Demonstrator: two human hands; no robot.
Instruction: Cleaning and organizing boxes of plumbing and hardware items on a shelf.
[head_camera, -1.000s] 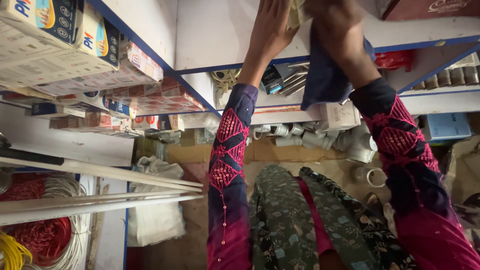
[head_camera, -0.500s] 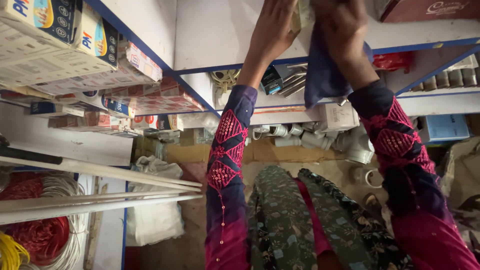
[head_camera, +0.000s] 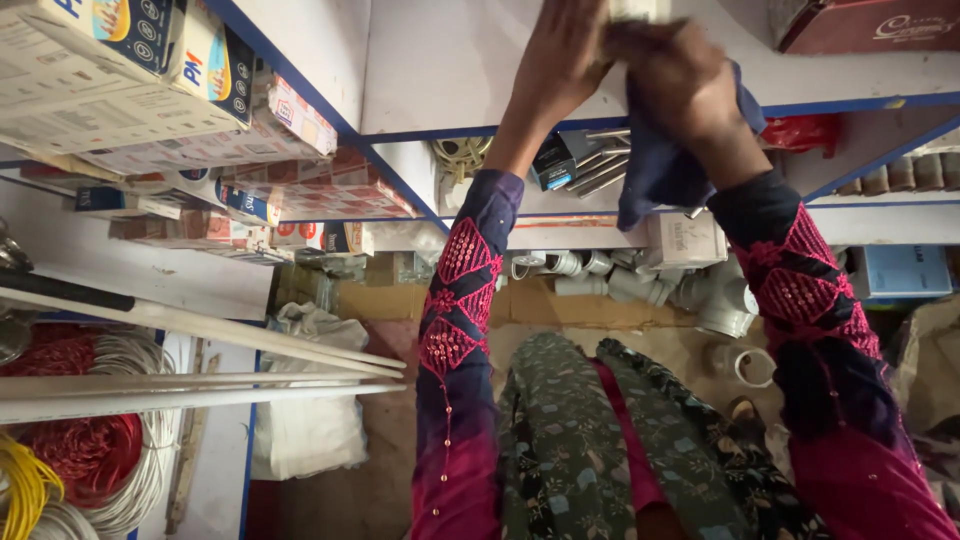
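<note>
Reaching up to the white shelf (head_camera: 480, 70) overhead, both hands meet at the top edge of the view. The right hand (head_camera: 680, 85) is closed around a dark blue cloth (head_camera: 665, 170), gripping its upper part while the rest hangs down below the wrist, in front of the shelf's blue-trimmed edge. The left hand (head_camera: 560, 60) is raised just beside it, fingers curled against a small pale object (head_camera: 635, 10) that is cut off by the top of the frame; how firmly it is held cannot be told. Both arms wear dark sleeves with pink sequined patterns.

Behind the hanging cloth, on the next shelf down, lie metal fittings (head_camera: 595, 170), and lower still a row of grey pipe joints (head_camera: 640, 285). To the left, stacked cardboard boxes (head_camera: 130, 90) fill the shelves. Long white pipes (head_camera: 200, 385) jut in from the near left, above coils of red wire (head_camera: 80, 450) and yellow wire (head_camera: 25, 490).
</note>
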